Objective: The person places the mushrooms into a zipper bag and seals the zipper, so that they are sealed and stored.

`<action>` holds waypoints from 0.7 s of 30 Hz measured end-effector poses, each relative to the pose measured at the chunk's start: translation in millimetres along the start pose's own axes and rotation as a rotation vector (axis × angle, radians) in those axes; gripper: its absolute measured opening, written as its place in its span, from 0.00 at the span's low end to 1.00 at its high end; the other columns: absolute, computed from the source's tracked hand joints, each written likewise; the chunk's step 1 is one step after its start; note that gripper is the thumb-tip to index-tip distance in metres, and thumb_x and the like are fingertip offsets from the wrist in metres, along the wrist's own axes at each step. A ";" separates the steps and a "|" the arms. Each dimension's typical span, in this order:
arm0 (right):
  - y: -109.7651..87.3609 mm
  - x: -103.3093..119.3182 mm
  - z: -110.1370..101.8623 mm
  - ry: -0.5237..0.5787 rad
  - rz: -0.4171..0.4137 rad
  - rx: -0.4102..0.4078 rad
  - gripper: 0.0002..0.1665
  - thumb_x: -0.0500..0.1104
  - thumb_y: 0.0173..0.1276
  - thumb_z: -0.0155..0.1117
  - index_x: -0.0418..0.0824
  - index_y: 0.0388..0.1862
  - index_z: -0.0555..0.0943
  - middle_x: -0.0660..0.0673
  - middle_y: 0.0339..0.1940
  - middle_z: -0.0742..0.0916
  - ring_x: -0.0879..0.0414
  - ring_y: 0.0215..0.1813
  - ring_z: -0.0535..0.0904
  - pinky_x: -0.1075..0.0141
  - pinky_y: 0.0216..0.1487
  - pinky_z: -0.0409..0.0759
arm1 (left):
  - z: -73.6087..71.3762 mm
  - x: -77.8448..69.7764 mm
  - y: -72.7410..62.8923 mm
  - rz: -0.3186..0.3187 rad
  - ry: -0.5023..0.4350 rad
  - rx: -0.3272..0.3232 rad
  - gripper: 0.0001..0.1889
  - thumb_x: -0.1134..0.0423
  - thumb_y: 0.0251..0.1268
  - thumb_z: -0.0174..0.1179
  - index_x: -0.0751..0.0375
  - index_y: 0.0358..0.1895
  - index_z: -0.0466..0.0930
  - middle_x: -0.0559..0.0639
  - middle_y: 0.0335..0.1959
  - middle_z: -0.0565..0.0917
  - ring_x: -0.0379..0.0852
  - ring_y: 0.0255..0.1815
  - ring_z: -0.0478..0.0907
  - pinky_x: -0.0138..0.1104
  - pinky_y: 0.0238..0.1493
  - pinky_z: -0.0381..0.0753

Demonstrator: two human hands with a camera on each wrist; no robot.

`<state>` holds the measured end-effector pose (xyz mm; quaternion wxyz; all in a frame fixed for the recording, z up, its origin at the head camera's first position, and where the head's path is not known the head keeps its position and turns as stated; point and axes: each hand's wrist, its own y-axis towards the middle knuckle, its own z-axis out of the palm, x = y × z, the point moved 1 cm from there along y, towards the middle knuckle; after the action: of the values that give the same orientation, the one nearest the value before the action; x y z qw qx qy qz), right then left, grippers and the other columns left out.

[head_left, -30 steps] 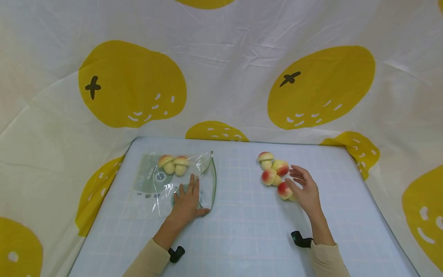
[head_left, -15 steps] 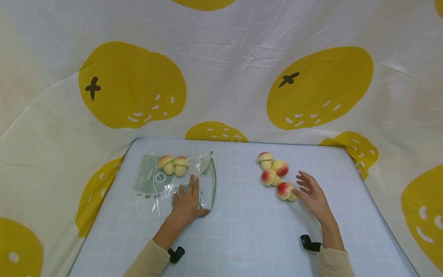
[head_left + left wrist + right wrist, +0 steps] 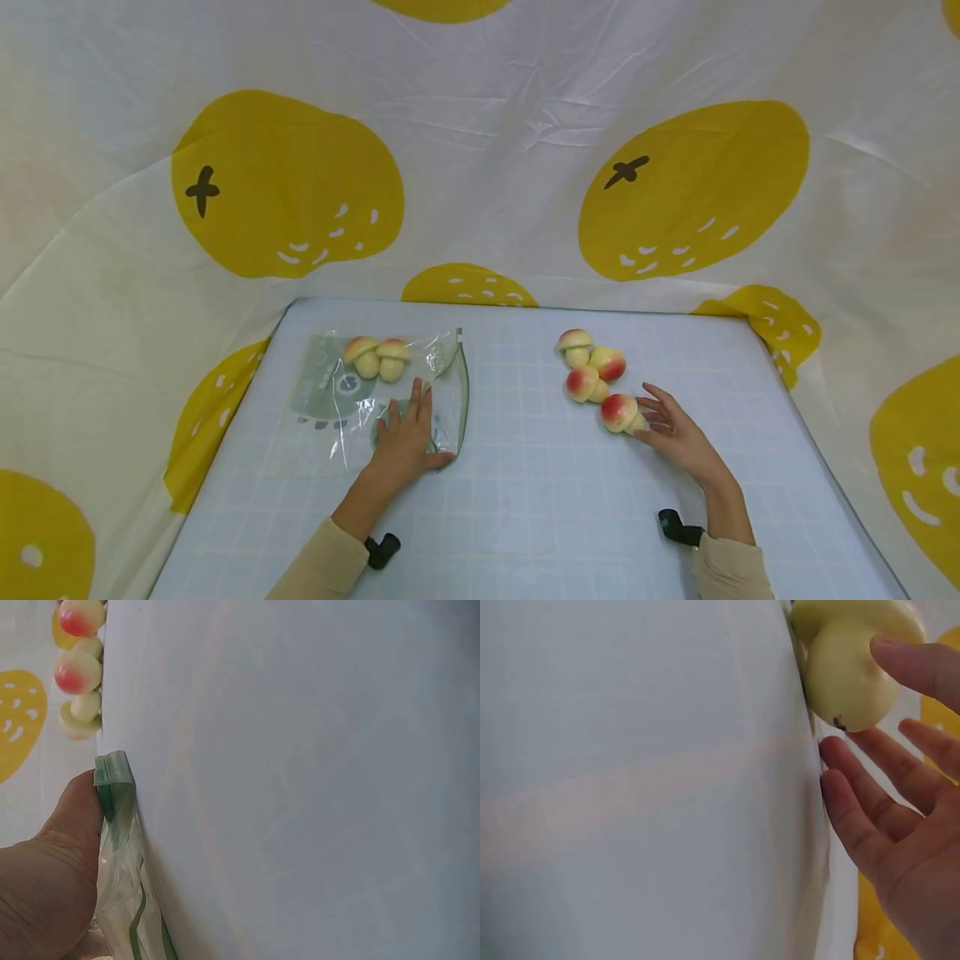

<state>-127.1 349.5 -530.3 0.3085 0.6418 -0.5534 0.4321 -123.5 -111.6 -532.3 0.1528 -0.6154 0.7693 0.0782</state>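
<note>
My left hand [image 3: 405, 446] presses flat on a clear zip bag [image 3: 448, 417], fingers spread, thumb by its green-edged opening. In the left wrist view the thumb [image 3: 71, 814] lies along the bag's green zip end [image 3: 115, 784]. Two toy mushrooms [image 3: 391, 360] lie inside the bag. On the right, my right hand [image 3: 682, 442] is at the stem of the nearest red-capped toy mushroom [image 3: 619, 413]. Seen from the right wrist, the thumb overlaps the pale stem [image 3: 847, 682] while the other fingers [image 3: 870, 825] reach loosely below it, not closed round it.
Behind that mushroom, three more toy mushrooms [image 3: 583, 383] lie bunched together on the pale checked tablecloth [image 3: 517, 483]. A white curtain with yellow fruit prints [image 3: 491, 208] rises at the table's back and sides.
My right hand has drawn back toward the right and nearer to me, from over the mushroom group to the nearest one's stem. The left hand and the bag have stayed put.
</note>
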 end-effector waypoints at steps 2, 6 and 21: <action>-0.2 1.3 0.4 -0.025 0.012 -0.004 0.50 0.40 0.68 0.70 0.41 0.81 0.53 0.30 0.70 0.73 0.36 0.67 0.69 0.52 0.64 0.69 | -0.4 0.0 -0.1 -0.002 -0.001 0.005 0.66 0.37 0.48 0.75 0.68 0.80 0.43 0.64 0.81 0.41 0.84 0.69 0.51 0.74 0.58 0.59; 0.2 2.1 1.5 -0.048 0.054 -0.015 0.48 0.41 0.68 0.70 0.41 0.80 0.56 0.30 0.66 0.76 0.38 0.65 0.71 0.56 0.63 0.71 | -0.5 -0.8 -0.2 -0.002 -0.006 0.009 0.65 0.37 0.48 0.75 0.68 0.80 0.43 0.64 0.81 0.41 0.85 0.69 0.51 0.74 0.58 0.59; -2.0 -8.8 1.9 0.024 0.030 -0.067 0.36 0.43 0.67 0.72 0.36 0.70 0.70 0.33 0.62 0.79 0.62 0.53 0.79 0.73 0.50 0.76 | 0.4 -0.2 0.8 -0.010 -0.011 0.025 0.66 0.37 0.48 0.75 0.68 0.80 0.43 0.63 0.81 0.40 0.84 0.70 0.50 0.74 0.59 0.58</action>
<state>-124.8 352.1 -538.9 0.3298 0.6174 -0.5734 0.4257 -124.2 -111.1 -532.6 0.1652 -0.6169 0.7662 0.0715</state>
